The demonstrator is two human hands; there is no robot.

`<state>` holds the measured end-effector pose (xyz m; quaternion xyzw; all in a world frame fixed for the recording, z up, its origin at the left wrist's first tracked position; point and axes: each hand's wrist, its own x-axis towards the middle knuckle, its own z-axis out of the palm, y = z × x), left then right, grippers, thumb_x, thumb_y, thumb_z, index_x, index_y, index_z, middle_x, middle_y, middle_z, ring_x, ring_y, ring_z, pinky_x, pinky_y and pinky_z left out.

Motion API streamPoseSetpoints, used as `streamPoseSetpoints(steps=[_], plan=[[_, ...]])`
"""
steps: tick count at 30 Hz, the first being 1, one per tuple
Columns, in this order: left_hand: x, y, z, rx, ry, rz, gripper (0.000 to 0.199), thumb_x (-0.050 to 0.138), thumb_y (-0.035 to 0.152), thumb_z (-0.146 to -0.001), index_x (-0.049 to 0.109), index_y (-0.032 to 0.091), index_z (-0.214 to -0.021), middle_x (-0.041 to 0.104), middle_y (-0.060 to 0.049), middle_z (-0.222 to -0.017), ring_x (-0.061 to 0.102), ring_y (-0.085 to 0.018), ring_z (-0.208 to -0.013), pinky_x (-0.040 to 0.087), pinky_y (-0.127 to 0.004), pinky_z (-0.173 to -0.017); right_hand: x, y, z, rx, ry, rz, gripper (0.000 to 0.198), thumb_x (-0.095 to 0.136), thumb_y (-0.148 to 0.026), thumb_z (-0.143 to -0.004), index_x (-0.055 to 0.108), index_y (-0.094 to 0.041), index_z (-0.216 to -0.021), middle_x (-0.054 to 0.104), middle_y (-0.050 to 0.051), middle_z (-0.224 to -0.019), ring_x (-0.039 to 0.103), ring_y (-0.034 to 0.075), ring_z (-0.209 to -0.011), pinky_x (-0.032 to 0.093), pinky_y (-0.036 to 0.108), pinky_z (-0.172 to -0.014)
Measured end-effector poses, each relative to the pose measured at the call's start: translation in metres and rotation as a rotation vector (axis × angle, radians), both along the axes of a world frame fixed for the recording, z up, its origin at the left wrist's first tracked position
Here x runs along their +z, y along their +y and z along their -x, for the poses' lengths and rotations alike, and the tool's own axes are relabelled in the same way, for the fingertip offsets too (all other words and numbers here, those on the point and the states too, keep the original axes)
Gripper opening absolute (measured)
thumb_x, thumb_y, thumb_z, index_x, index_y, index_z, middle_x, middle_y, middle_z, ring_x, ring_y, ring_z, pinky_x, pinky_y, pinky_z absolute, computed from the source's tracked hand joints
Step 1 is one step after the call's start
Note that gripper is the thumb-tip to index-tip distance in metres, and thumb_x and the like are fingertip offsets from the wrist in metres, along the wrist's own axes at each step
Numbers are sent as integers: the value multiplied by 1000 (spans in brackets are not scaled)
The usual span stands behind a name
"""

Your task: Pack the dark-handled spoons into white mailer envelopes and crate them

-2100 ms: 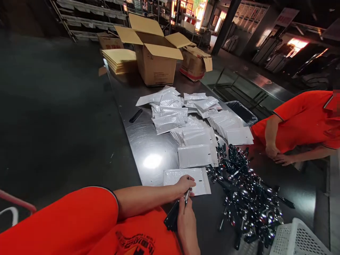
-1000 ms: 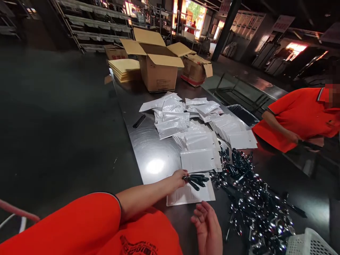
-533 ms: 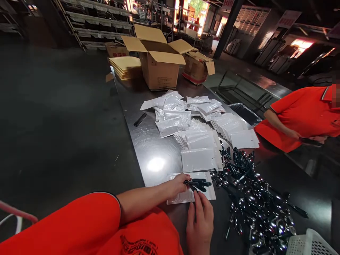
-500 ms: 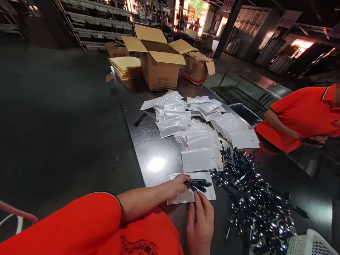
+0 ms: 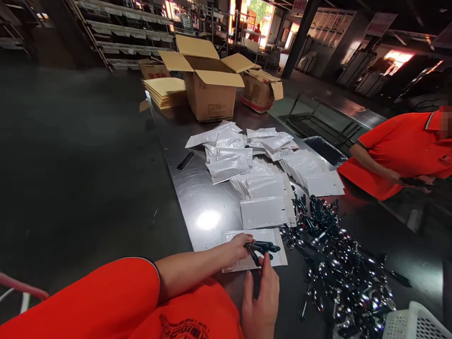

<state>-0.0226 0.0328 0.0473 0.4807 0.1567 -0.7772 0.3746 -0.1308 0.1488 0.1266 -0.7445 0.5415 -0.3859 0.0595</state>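
Note:
My left hand is closed around a small bunch of dark-handled spoons. The handles fan out to the right, while most of the spoon heads are hidden in the fist. Beneath them lies a white padded envelope, flat on the metal table. My right hand is just below the bunch, with thumb and fingers apart. Its fingertips reach the lowest handles; whether they press on one I cannot tell. To the right spreads a heap of shiny spoons with dark handles.
Fanned white envelopes and filled packets lie ahead on the table. A black bar-shaped object is at left. Cardboard box stands behind. White basket is at lower right; a person in orange stands across.
The spoon handles in my left hand have spread, one now angling downward. My right hand has shifted slightly left, its thumb further from its fingers.

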Motion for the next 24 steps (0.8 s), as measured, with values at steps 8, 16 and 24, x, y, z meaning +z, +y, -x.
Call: streamPoseSetpoints(steps=[8, 16, 24], plan=[[9, -2, 4, 31, -59, -18, 18, 53, 4, -84, 51, 21, -87, 60, 0, -68, 57, -19, -52, 46, -29, -57, 2, 0, -6, 48, 14, -1, 67, 51, -38, -105, 27, -32, -168, 74, 13, -122, 71, 30, -104, 61, 41, -80], [2, 1, 4, 73, 23, 56, 18, 65, 6, -78, 55, 20, -83, 62, -1, -68, 59, -19, -54, 49, -29, -59, 10, -1, 8, -63, -8, 86, 51, 56, -29, -103, 53, -29, -153, 67, 14, -115, 67, 31, -107, 57, 43, -84], [6, 5, -2, 51, -20, 68, 25, 57, -3, -79, 56, 17, -94, 64, -2, -71, 63, -17, -54, 54, -29, -61, 15, -1, 18, -3, -187, -110, 44, 56, -31, -103, 58, -27, -147, 72, 7, -109, 71, 19, -98, 58, 30, -82]])
